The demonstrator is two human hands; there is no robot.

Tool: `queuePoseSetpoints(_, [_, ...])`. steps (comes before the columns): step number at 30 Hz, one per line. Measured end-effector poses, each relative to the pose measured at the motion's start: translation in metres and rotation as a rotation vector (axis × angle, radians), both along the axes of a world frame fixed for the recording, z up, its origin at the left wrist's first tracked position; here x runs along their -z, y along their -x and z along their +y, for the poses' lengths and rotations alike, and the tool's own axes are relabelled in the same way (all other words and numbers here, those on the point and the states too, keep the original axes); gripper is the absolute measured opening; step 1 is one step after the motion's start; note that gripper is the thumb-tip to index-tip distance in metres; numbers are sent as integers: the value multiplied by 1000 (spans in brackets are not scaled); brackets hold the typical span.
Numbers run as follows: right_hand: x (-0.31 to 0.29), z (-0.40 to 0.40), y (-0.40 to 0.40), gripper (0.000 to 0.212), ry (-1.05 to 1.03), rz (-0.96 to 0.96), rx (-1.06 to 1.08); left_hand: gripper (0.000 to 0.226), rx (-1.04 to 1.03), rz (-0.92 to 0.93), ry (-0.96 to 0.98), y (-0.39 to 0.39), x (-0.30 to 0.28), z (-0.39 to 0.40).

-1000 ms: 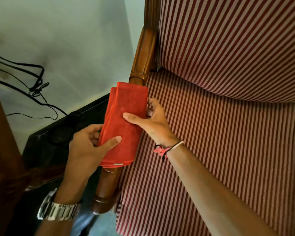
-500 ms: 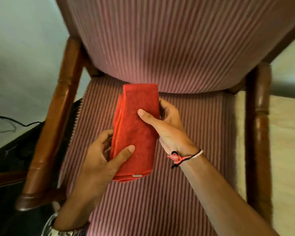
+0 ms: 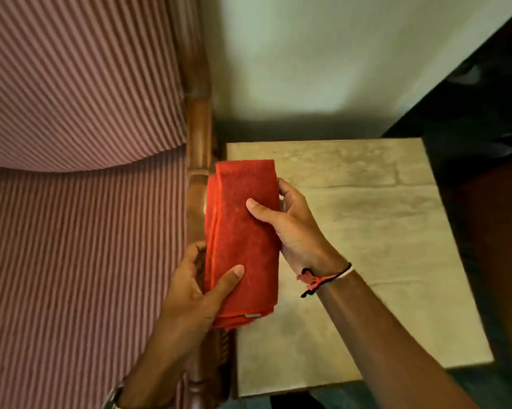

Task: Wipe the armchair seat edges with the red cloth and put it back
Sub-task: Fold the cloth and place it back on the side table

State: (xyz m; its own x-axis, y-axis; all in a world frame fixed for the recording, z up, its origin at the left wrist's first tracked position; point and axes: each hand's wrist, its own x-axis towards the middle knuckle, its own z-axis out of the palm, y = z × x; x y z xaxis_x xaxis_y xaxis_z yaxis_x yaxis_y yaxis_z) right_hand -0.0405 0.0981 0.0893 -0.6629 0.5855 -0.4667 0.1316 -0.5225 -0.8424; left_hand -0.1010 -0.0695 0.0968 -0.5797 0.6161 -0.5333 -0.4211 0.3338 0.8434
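Note:
I hold a folded red cloth [image 3: 243, 240] in both hands, lengthwise, in the air over the armchair's right wooden armrest [image 3: 198, 160] and the left edge of a pale side table [image 3: 381, 231]. My left hand [image 3: 195, 290] grips the cloth's near left side with the thumb on top. My right hand [image 3: 290, 225] grips its right side, thumb pressed on the top face. The striped armchair seat [image 3: 86, 276] and backrest [image 3: 77, 84] fill the left half of the view.
The pale stone-topped side table stands directly right of the armchair, against a light wall [image 3: 322, 54]. Dark furniture [image 3: 485, 128] sits at the far right. A red and black thread band is on my right wrist.
The view has swung from the chair's left armrest across the seat to its right side. The cloth, still held in both hands, now hangs over the right armrest and side table.

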Motion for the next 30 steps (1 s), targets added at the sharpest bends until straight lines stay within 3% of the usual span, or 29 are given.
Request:
queuePoseSetpoints(5, [39, 48, -46, 28, 21, -37, -50, 34, -23, 71, 70, -57, 37, 44])
queuePoseSetpoints(13, [112, 72, -52, 19, -44, -240, -197, 57, -10, 202, 344, -80, 110, 65])
queuePoseSetpoints(16, [128, 78, -60, 40, -191, -371, -292, 67, 30, 301, 439, -88, 139, 69])
queuePoseSetpoints(19, [130, 74, -82, 69, -591, -535, -506, 80, 142, 439, 516, -97, 153, 67])
queuePoseSetpoints(22, [130, 55, -111, 65, -1017, -568, -676, 88, 322, 641, 628, -102, 155, 65])
queuePoseSetpoints(26, [138, 27, -129, 69, -1132, -564, -1007, 77, 702, 997, 849, -100, 156, 69])
queuePoseSetpoints(30, [140, 17, -124, 83, -1061, -673, -1064, 69, 856, 1032, 934, -91, 146, 76])
